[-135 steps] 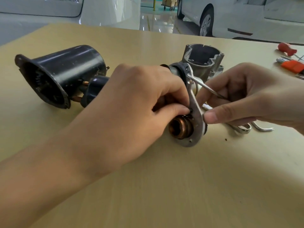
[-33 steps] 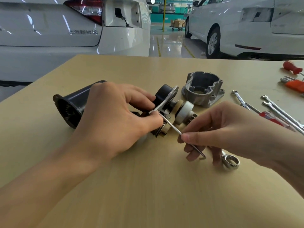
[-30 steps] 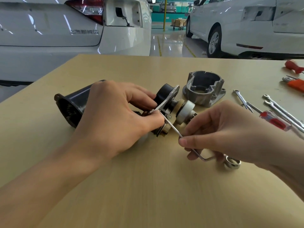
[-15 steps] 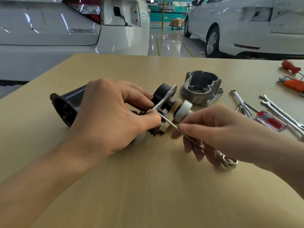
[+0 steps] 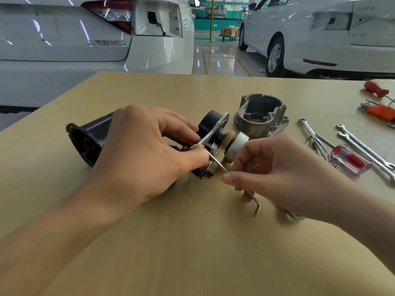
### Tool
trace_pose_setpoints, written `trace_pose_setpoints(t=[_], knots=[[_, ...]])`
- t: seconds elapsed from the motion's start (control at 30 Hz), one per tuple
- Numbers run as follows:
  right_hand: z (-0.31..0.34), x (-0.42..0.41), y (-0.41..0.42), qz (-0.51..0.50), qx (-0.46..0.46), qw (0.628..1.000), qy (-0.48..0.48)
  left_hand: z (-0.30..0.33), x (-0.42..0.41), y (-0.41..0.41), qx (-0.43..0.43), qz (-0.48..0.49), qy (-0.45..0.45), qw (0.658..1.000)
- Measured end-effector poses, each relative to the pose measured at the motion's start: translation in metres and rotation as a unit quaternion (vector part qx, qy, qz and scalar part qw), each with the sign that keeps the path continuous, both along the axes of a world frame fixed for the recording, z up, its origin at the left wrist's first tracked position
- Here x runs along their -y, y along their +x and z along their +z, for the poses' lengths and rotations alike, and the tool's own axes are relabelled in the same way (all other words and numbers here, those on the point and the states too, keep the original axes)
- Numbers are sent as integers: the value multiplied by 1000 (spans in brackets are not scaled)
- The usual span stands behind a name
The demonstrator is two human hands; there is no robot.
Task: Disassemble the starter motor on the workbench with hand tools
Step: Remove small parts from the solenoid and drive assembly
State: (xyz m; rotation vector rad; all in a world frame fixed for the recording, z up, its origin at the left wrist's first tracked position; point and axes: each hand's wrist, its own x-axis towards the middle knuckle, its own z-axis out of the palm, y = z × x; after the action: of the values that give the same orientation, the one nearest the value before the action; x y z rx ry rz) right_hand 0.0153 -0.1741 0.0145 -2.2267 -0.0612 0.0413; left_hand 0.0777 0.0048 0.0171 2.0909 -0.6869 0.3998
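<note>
Metal starter motor assembly [image 5: 215,144] lies mid-surface [image 5: 192,242], gripped by left hand [image 5: 141,152] with fingers curled round its plate. Right hand [image 5: 277,174] pinches a hex key [image 5: 252,199], tip against the assembly just beside left thumb.

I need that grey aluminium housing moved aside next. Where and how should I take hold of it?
Grip the grey housing by its upper rim, coming from above. It stands upright on its flange with the open mouth up, so fingers can pinch the wall, one inside and one outside. Approach from its far or right side: both hands and the motor assembly crowd its near left.
</note>
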Motion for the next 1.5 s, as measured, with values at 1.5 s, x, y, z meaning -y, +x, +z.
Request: trace_pose_setpoints(t=[1.5], knots=[[-15,-25,14,-25,166,985,36,0,-4,3,-87,-24,24,996]])
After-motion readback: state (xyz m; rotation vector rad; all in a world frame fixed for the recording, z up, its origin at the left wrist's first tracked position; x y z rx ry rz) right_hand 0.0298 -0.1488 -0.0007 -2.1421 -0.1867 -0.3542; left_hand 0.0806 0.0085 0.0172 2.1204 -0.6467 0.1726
